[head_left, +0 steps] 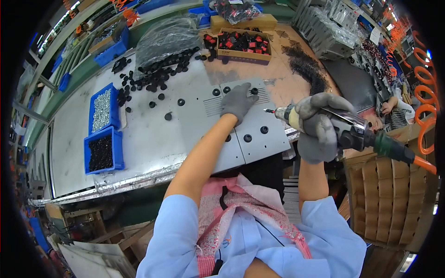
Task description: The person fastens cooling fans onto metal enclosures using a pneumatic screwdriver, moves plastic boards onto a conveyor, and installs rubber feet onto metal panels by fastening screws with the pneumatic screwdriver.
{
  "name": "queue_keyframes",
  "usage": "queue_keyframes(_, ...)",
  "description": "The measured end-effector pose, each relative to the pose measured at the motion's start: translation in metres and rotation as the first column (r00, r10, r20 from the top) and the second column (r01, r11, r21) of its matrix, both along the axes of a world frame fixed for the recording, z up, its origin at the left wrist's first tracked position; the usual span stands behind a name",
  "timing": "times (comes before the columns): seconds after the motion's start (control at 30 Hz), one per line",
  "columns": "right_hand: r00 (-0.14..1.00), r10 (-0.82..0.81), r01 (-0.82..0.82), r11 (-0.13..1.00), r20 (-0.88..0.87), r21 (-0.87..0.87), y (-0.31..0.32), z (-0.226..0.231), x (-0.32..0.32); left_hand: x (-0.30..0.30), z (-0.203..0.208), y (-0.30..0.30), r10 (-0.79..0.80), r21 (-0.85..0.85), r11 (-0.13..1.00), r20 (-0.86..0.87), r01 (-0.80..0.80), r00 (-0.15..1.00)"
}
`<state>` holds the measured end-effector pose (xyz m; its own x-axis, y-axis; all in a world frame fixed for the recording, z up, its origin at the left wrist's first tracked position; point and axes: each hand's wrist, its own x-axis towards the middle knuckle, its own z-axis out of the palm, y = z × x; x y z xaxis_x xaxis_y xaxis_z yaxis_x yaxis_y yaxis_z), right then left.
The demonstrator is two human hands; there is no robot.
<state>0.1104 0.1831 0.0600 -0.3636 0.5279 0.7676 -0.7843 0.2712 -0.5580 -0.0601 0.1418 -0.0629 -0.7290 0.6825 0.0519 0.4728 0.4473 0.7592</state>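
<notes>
My right hand (320,125), in a grey glove, grips a power screwdriver (350,126). Its bit points left over the panels, and a cable or hose runs from its rear. My left hand (238,103), gloved too, rests on a grey slotted metal panel (264,147), fingers apart, between two round black feet. One black foot (254,91) lies right by its fingertips; another black foot (226,90) sits just left of the hand. Nearer to me on the panel are two more black feet (264,129). A second panel (225,155) adjoins it, partly hidden by my left forearm.
Blue bins of silver screws (101,110) and black screws (101,154) stand at the left. Loose black feet (155,81) lie beyond, near a plastic bag (167,39). A cardboard box (244,46) holds red-and-black parts. An orange coiled hose (424,92) hangs at the right; another person's hand (387,106) shows there.
</notes>
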Motion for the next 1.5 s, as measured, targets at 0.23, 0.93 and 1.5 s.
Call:
queue_keyframes(0.23, 0.953, -0.145, 0.157, 0.987, 0.266, -0.024, 0.039, -0.014, -0.041, -0.014, -0.015, 0.044, -0.032, -0.098, 0.995, -0.145, 0.017, 0.989)
queue_keyframes(0.93, 0.930, 0.028, 0.051, 0.978, 0.366, -0.204, 0.109, -0.073, -0.141, -0.018, -0.009, 0.058, -0.083, -0.088, 0.993, -0.121, 0.073, 0.989)
queue_keyframes(1.5, 0.941, -0.001, -0.046, 0.990, 0.339, 0.131, 0.077, -0.049, -0.062, -0.025, -0.023, 0.061, -0.050, 0.030, 0.998, -0.130, 0.054, 0.990)
